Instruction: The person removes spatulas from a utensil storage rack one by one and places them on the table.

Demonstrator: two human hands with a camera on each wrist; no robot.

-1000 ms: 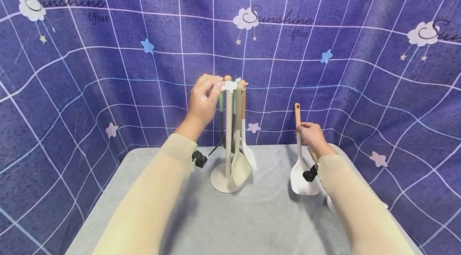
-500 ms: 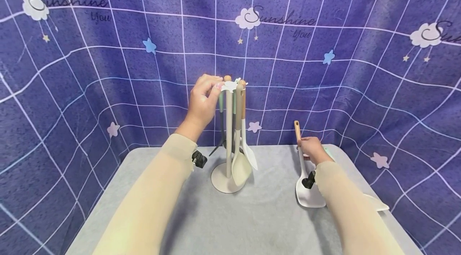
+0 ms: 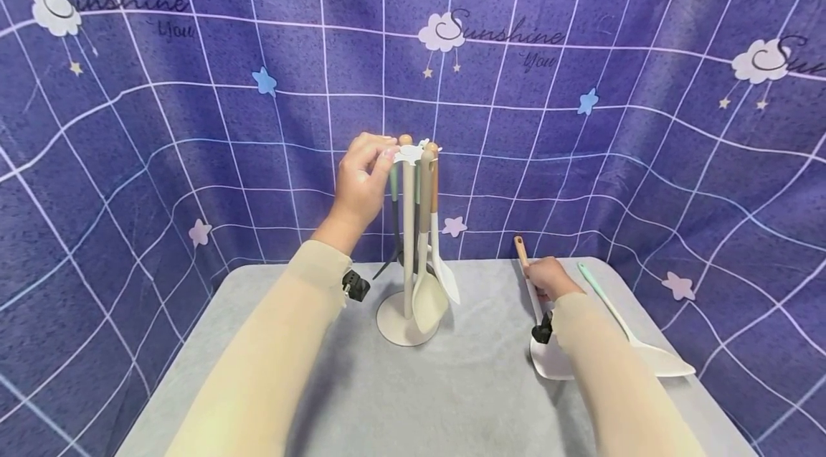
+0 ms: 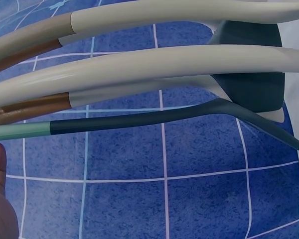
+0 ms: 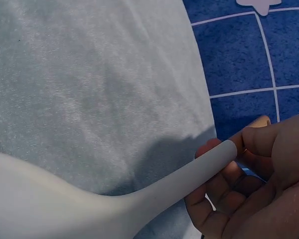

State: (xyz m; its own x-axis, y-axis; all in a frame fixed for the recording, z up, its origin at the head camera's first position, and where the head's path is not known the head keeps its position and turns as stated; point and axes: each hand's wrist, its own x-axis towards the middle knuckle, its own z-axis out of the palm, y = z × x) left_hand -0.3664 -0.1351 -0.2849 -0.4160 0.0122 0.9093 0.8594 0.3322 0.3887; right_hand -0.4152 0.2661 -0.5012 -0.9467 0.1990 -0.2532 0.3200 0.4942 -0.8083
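My left hand [image 3: 363, 181] pinches the edge of the white hook disc at the top of a utensil stand [image 3: 409, 227]. Hanging from the stand are a beige utensil [image 3: 429, 303] with a taupe handle, a white one [image 3: 447, 278] with a wooden handle, and dark ones with green handles. In the left wrist view a dark utensil [image 4: 139, 119] passes close to a finger. On the right, my right hand [image 3: 551, 276] grips a white turner [image 3: 548, 360] by its wooden handle, low over the tabletop. The right wrist view shows its white shaft [image 5: 189, 174] between thumb and fingers.
A white utensil [image 3: 661, 360] with a green handle lies on the grey table [image 3: 419, 399] at the right edge, partly behind my right forearm. A blue grid-patterned curtain [image 3: 490, 120] rises behind and at both sides.
My right hand has lowered the turner toward the table, its handle tipping down. The green-handled utensil has come into fuller view beside the forearm. My left hand stays at the stand's top.
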